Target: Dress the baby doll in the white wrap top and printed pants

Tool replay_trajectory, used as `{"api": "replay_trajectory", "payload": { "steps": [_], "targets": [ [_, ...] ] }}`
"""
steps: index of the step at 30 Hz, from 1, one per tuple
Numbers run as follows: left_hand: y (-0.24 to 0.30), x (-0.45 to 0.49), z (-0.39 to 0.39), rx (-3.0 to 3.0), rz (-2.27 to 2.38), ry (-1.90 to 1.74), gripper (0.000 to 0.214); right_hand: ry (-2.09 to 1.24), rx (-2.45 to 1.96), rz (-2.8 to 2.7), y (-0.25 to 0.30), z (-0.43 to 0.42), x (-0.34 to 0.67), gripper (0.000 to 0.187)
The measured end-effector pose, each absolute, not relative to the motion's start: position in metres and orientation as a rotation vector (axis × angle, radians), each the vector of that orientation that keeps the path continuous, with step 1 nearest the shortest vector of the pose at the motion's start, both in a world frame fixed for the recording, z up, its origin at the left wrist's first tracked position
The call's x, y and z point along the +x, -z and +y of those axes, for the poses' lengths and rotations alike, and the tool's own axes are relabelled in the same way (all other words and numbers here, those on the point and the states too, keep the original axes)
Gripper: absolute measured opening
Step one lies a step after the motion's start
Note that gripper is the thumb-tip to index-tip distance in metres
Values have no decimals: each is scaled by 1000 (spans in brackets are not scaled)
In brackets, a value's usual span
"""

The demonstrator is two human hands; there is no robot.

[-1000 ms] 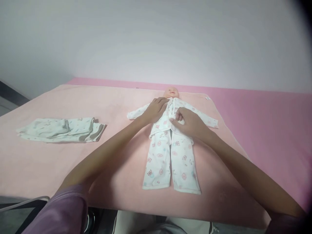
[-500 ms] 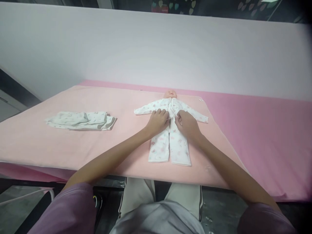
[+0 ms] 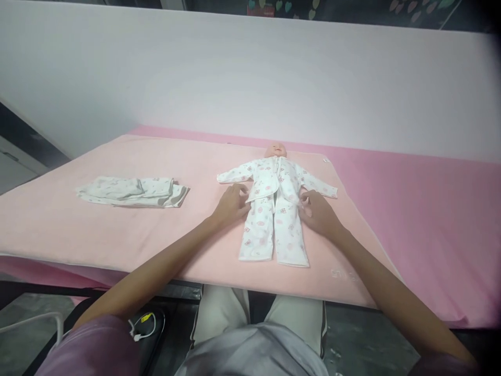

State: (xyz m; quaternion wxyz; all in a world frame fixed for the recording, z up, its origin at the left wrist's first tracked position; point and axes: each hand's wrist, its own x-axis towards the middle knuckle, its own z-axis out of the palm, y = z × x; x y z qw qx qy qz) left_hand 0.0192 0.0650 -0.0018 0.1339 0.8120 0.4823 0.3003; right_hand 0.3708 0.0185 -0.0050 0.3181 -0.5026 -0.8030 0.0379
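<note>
A baby doll point(image 3: 275, 151) lies on its back on a light pink blanket point(image 3: 156, 230), dressed in a white printed top point(image 3: 274, 180) and matching trousers point(image 3: 274, 232). My left hand point(image 3: 231, 202) rests at the doll's left hip, fingers curled and pinching the lower hem of the top. At the other hip my right hand point(image 3: 318, 211) does the same, fingers curled on the hem. Both hands lie low on the blanket beside the waist.
A folded set of white baby clothes point(image 3: 133, 191) lies on the blanket to the left. A darker pink mattress point(image 3: 430, 219) extends right. A pale wall point(image 3: 250, 78) stands behind. My legs in light trousers point(image 3: 250, 334) show below the table edge.
Both hands slid from the middle of the doll's chest outward and down to the two sides of its waist. The camera view has risen a little.
</note>
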Motion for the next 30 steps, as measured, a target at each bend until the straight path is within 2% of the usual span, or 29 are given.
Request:
{"api": "replay_trajectory", "payload": {
  "steps": [4, 9, 14, 16, 21, 25, 30],
  "targets": [
    [9, 33, 73, 2269, 1492, -710, 30, -30, -1504, -2103, 29, 27, 369, 16],
    [10, 37, 71, 2175, 1483, -732, 35, -138, -1494, -2207, 26, 22, 362, 35],
    [1, 22, 57, 2136, 1427, -651, 25, -209, -1510, -2179, 8, 11, 373, 42],
    [-8, 17, 54, 2187, 1439, -636, 21, -210, -1497, -2188, -2, 4, 376, 39],
    [-47, 17, 65, 2305, 1358, -740, 21, -340, -1402, -2026, -42, -6, 365, 17],
    [-77, 54, 101, 2261, 1231, -821, 20, -337, -1394, -1997, -68, 32, 332, 19],
    [-82, 94, 149, 2145, 1262, -661, 26, -433, -1525, -1970, -69, 103, 305, 19]
  ]
}}
